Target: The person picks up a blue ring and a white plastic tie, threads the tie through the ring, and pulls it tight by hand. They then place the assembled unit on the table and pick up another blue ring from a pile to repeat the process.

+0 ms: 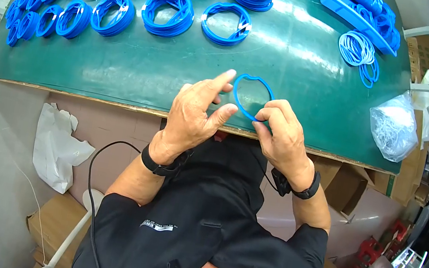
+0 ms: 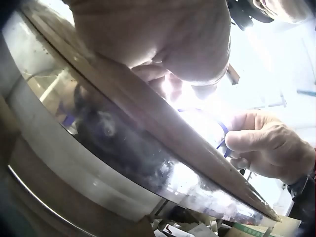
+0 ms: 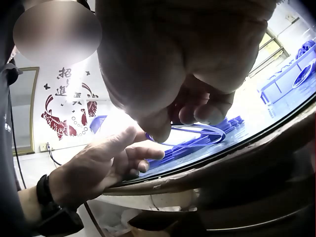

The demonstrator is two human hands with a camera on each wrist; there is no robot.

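Observation:
A thin coil of blue tubing stands at the front edge of the green table. My right hand pinches its near right side between thumb and fingers. To the left, my left hand has its thumb and fingers spread, with the fingertips close beside the coil and nothing held. In the left wrist view the right hand shows with its thumb pressed on the coil; most of the coil is washed out by glare. The right wrist view shows the left hand reaching toward the coil from the left.
Many blue tubing coils with white ties lie in rows at the back left of the table. A blue crate holds more tubing at the back right, near a loose lighter coil. A plastic bag sits at the right edge.

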